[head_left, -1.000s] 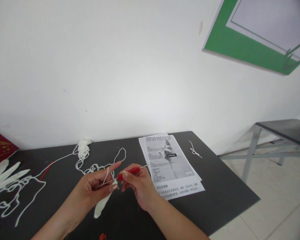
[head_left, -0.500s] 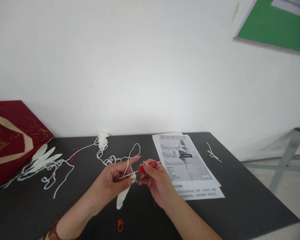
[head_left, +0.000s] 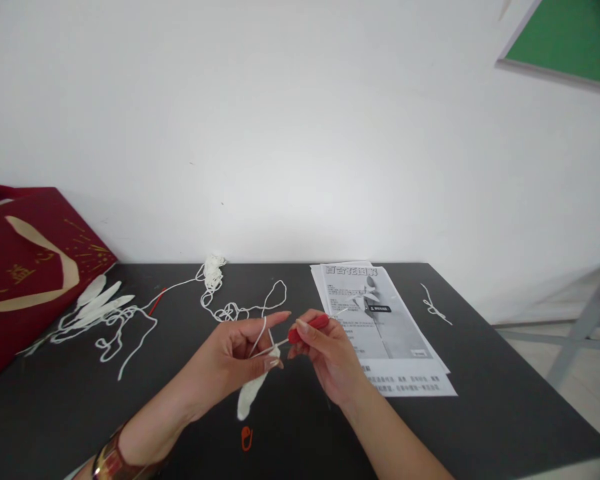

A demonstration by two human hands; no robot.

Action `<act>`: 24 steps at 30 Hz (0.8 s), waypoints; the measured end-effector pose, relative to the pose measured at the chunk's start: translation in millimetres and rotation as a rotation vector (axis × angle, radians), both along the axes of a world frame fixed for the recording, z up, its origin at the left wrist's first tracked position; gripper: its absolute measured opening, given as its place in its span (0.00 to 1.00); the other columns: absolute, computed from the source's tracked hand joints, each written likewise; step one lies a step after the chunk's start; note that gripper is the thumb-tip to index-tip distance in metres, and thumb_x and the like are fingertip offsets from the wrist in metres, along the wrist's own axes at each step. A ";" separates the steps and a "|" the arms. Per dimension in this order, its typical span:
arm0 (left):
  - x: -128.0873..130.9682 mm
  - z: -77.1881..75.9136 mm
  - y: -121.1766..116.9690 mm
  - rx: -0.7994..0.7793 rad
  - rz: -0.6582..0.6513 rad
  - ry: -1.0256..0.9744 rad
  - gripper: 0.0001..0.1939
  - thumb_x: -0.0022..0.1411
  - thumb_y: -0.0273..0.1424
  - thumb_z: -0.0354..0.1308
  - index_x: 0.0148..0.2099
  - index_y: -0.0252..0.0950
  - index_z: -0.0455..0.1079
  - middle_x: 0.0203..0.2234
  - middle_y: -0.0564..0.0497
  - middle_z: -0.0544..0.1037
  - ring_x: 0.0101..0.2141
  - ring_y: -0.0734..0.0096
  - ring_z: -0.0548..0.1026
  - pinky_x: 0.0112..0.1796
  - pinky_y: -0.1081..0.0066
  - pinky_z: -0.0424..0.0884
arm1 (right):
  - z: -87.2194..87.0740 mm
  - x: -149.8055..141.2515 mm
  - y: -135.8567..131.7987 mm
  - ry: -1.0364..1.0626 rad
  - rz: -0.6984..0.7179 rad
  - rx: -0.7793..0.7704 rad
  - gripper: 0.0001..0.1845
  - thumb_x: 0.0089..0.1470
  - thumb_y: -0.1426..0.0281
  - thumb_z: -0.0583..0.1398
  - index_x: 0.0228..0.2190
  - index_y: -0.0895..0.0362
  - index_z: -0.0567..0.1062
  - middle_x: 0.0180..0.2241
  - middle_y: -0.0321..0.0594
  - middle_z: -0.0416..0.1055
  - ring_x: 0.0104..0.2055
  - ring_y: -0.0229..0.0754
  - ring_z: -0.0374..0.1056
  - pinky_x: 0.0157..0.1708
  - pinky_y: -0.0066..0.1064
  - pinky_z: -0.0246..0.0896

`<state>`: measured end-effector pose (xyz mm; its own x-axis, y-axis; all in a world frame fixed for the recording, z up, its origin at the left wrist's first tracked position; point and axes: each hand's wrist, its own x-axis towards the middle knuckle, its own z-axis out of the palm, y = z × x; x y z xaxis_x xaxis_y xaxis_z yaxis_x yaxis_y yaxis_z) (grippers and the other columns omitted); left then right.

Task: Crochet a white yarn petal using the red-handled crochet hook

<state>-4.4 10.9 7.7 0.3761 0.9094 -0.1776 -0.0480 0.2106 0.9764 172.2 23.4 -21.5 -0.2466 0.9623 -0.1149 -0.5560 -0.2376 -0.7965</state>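
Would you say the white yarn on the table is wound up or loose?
Loose: the white yarn lies in straggling loops across the table.

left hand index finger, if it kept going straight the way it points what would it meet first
The left hand points its index finger right and slightly up, toward the red crochet hook in the right hand. That hook handle or the right thumb looks first in line, though depth is hard to judge.

The hook (head_left: 307,327) in the right hand (head_left: 330,357) has a red handle. The yarn (head_left: 220,308) over the left hand (head_left: 230,360) is white. Below the hands lies an orange pin (head_left: 247,437) on the black table (head_left: 480,413). Far left of them stands a dark red bag (head_left: 25,267) with gold marks.
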 end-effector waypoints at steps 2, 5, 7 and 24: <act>0.1 -0.1 0.2 0.016 -0.022 0.017 0.27 0.54 0.29 0.66 0.58 0.40 0.71 0.22 0.57 0.71 0.23 0.77 0.64 0.26 0.75 0.59 | -0.1 1.6 1.6 0.010 0.014 0.003 0.12 0.43 0.66 0.71 0.23 0.59 0.76 0.21 0.34 0.75 0.21 0.32 0.68 0.24 0.24 0.67; -0.2 0.5 0.1 0.038 -0.060 0.052 0.28 0.55 0.29 0.65 0.59 0.38 0.69 0.22 0.56 0.72 0.22 0.78 0.63 0.24 0.75 0.58 | -1.6 3.5 4.0 0.034 0.039 0.005 0.12 0.43 0.66 0.72 0.22 0.59 0.76 0.21 0.34 0.75 0.20 0.32 0.68 0.23 0.24 0.68; -0.8 2.1 -0.4 0.042 -0.085 0.067 0.29 0.56 0.29 0.64 0.60 0.36 0.68 0.23 0.55 0.72 0.22 0.78 0.62 0.24 0.75 0.57 | -2.4 4.8 5.3 0.038 0.055 0.007 0.13 0.43 0.65 0.72 0.22 0.59 0.75 0.21 0.34 0.75 0.20 0.33 0.68 0.23 0.24 0.69; -5.6 3.5 -1.8 0.077 -0.108 0.085 0.27 0.56 0.26 0.62 0.59 0.38 0.70 0.24 0.53 0.70 0.23 0.76 0.62 0.24 0.75 0.57 | 6.2 27.1 7.3 -0.177 0.033 0.335 0.07 0.49 0.68 0.69 0.24 0.57 0.78 0.24 0.34 0.74 0.26 0.33 0.67 0.26 0.24 0.60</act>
<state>-10.0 9.1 11.2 0.4589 0.8767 -0.1440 0.0547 0.1339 0.9895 199.2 30.8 -15.4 -0.2823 0.9456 0.1615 -0.3996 0.0371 -0.9159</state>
